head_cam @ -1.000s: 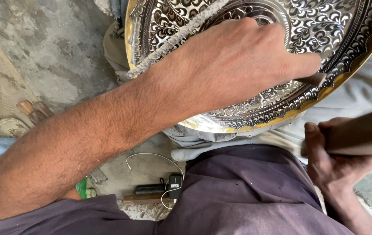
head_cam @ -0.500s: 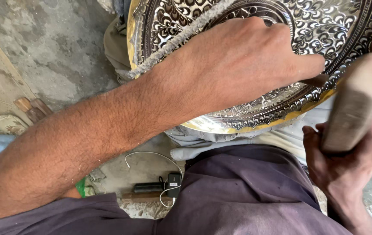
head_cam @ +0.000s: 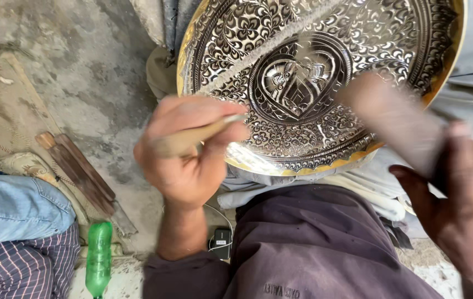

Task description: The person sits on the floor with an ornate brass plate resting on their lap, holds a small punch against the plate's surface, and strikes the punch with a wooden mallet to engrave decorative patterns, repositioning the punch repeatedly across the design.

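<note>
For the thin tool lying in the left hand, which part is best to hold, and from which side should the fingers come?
Best taken, I think, by the thicker wooden handle end of the chisel, where the left hand wraps it now. It lies nearly level, its thin tip pointing right at the engraved metal plate. So the fingers should come from the left and below, which leaves the tip free. The blurred wooden mallet in the right hand swings on the right.

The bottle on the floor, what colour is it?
Green bottle, clearest in the head view, lower left.

The engraved tray (head_cam: 314,83) rests on the lap, bottle (head_cam: 99,257) and wooden sticks (head_cam: 79,171) lying to its left.
</note>
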Demonstrator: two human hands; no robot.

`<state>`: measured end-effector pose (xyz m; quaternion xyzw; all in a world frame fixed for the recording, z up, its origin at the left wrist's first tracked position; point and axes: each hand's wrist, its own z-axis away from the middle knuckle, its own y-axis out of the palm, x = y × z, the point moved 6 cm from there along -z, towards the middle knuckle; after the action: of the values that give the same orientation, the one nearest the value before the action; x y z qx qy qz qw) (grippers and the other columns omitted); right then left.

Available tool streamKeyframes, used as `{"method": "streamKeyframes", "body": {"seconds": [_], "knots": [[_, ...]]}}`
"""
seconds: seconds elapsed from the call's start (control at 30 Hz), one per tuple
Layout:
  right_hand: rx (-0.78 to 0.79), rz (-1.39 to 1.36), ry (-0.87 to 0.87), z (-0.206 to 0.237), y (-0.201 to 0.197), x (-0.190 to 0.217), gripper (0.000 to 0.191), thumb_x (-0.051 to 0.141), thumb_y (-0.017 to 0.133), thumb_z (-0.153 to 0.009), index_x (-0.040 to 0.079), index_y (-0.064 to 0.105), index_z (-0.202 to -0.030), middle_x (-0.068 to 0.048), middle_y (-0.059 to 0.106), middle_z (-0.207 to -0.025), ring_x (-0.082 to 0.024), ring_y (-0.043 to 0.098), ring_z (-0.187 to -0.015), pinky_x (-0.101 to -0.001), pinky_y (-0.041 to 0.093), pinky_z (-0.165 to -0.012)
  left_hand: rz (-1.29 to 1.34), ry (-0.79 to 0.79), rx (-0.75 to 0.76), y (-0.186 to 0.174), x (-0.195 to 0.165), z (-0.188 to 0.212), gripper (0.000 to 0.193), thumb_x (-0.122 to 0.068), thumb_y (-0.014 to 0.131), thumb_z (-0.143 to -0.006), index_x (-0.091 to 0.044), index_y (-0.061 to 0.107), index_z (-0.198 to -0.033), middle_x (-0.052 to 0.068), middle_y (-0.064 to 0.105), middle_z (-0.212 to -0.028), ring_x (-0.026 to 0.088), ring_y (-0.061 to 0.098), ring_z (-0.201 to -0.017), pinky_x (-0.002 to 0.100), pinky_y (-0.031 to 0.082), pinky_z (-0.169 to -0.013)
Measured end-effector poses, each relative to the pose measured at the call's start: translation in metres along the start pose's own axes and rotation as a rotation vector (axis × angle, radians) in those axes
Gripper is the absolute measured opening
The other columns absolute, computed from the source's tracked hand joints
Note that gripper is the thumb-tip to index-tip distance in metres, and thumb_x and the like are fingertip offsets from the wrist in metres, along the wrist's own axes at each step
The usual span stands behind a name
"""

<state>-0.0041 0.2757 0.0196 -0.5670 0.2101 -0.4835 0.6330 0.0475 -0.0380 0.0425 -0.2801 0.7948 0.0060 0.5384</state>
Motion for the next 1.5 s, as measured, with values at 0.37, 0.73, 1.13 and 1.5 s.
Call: {"method": "streamKeyframes", "body": {"seconds": [0.37, 0.73, 1.13, 1.5], "knots": [[0.311, 0.833, -0.569, -0.054, -0.007, 0.012, 0.074, 0.032, 0.054, -0.100, 0.038, 0.017, -0.164, -0.006, 0.063, -0.092, -0.015, 0.061, -0.068, -0.0271, 0.053, -0.055, -0.018, -0.476, -0.361, -0.015, -0.001, 0.119, 0.025, 0.000, 0.069, -0.103, 0.006, 0.055, -0.123, 0.017, 0.072, -0.109, 0.018, 0.075, -0.091, 0.027, 0.063, -0.079], [0.294, 0.702, -0.445, -0.074, -0.035, 0.019, 0.072, 0.052, 0.051, -0.096, 0.035, 0.032, -0.163, -0.007, 0.064, -0.090, -0.017, 0.066, -0.066, -0.0309, 0.056, -0.055, 0.311, -0.475, -0.441, 0.058, 0.031, 0.082, 0.014, -0.001, 0.062, -0.107, 0.002, 0.050, -0.112, 0.012, 0.062, -0.113, 0.014, 0.071, -0.095, 0.028, 0.067, -0.080], [-0.100, -0.022, -0.396, -0.096, -0.105, 0.010, 0.068, 0.010, 0.078, -0.087, -0.003, 0.046, -0.146, -0.019, 0.058, -0.109, -0.030, 0.064, -0.092, -0.0372, 0.054, -0.079, 0.315, -0.434, -0.479, 0.105, 0.039, 0.081, 0.018, -0.006, 0.063, -0.109, 0.000, 0.046, -0.112, 0.013, 0.069, -0.107, 0.009, 0.064, -0.091, 0.020, 0.053, -0.069], [-0.433, 0.882, -1.048, -0.098, -0.130, 0.167, 0.036, 0.037, 0.062, -0.096, 0.020, 0.070, -0.126, 0.001, 0.065, -0.095, -0.016, 0.067, -0.094, -0.0325, 0.050, -0.088, -0.205, -0.517, -0.354, 0.109, 0.042, 0.093, 0.015, -0.003, 0.064, -0.096, -0.002, 0.066, -0.081, 0.004, 0.065, -0.071, 0.014, 0.061, -0.057, 0.034, 0.046, -0.056]]}}
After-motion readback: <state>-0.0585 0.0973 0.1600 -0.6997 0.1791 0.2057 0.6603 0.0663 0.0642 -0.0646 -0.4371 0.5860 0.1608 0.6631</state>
